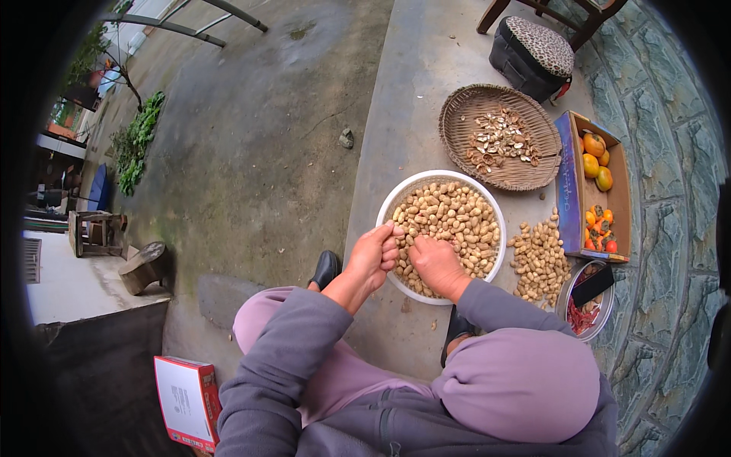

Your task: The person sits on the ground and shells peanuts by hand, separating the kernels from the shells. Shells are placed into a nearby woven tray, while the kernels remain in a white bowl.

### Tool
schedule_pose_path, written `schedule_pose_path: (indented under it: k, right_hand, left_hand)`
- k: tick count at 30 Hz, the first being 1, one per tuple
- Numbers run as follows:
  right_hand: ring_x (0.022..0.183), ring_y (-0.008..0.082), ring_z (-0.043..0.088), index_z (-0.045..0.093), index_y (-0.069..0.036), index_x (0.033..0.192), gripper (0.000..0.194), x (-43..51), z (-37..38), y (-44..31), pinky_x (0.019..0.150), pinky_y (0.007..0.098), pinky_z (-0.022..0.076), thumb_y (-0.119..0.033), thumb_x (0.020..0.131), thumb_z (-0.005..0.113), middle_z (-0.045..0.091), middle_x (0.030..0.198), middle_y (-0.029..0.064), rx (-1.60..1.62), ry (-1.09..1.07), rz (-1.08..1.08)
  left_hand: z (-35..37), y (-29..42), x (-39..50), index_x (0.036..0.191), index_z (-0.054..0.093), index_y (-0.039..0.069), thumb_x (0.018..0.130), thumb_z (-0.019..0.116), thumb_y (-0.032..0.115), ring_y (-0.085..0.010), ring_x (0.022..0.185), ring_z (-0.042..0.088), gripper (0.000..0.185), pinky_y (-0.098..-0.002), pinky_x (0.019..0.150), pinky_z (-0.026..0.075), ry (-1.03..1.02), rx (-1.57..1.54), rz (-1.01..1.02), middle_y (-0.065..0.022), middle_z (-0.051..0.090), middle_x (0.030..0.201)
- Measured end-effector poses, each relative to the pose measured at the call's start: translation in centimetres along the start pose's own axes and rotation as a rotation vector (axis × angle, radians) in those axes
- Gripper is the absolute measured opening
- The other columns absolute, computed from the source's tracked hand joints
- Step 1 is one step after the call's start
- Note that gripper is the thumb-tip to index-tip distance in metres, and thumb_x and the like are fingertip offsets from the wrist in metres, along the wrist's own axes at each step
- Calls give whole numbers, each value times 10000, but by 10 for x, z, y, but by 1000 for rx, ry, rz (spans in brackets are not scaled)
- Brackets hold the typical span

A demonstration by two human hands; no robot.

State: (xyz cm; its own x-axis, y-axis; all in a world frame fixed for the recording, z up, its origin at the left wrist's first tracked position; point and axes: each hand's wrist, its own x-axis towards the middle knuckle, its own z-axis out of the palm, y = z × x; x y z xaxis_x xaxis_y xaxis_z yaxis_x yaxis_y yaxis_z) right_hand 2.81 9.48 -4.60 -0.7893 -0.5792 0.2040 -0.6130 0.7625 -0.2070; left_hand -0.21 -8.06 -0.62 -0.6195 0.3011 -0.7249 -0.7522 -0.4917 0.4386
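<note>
A round white plastic basket full of unshelled peanuts stands on the concrete in front of me. My left hand is at the basket's left rim, its fingers curled in and thumb pressed to the index finger. Whatever may be inside that grasp is hidden. Over the near part of the peanuts is my right hand, knuckles up, with its fingertips down among them and out of sight. Some reddish bits show between the peanuts beside it. To the right of the basket, a loose pile of peanuts lies on the ground.
Beyond the basket sits a woven tray with broken shells. A cardboard box of persimmons stands at right. Below it, a metal bowl holds reddish skins, with a black phone across it. A leopard-print-topped stool stands farther off.
</note>
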Motion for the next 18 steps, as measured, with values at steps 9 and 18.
schedule_pose_path:
  k: [9,18]
  right_hand:
    - [675,152,599,612,-35,842,93,-8,-36,25,598,285,488,-90,806,679,568,775,31,467,86,372]
    - [720,40,553,644,-24,998,107,-19,-75,22,624,177,450,-51,896,662,645,909,1,1670,246,820]
  left_hand:
    - [12,-3,-6,947,587,48,1026,476,237,-33,472,224,233,-209,411,164,-54,59,-5,95,283,573]
    - [49,-18,-13,971,602,120,1007,548,251,-13,473,244,146,-190,411,166,-299,182,-40,109,331,594]
